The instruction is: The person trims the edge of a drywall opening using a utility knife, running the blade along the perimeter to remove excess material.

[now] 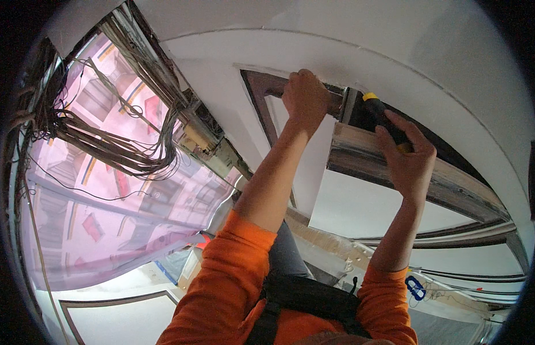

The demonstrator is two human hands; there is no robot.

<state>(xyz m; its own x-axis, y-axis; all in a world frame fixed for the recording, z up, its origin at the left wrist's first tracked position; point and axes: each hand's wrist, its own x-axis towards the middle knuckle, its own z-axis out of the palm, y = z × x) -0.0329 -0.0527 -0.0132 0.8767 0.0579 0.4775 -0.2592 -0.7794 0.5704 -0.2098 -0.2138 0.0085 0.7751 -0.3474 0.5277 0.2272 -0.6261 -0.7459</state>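
Note:
My left hand [305, 98] is raised to the upper edge of a dark-framed opening [257, 95] in the white panelling. Its fingers are curled closed, and whatever lies inside them is hidden. Farther right, my right hand [408, 155] grips a black hand tool with yellow ends [388, 118]; its working tip does not show, so its exact kind is unclear. The tool's far end points up toward the curved white panel [359, 49]. Below both hands, a worn brown wooden beam [359, 141] crosses the opening, with a white board [345, 198] under it.
A thick bundle of loose cables [118, 144] hangs at the left, before translucent pinkish sheeting [89, 230]. A blue looped object [415, 287] lies at lower right near thin wires. Another dark-framed white panel [118, 322] is at lower left.

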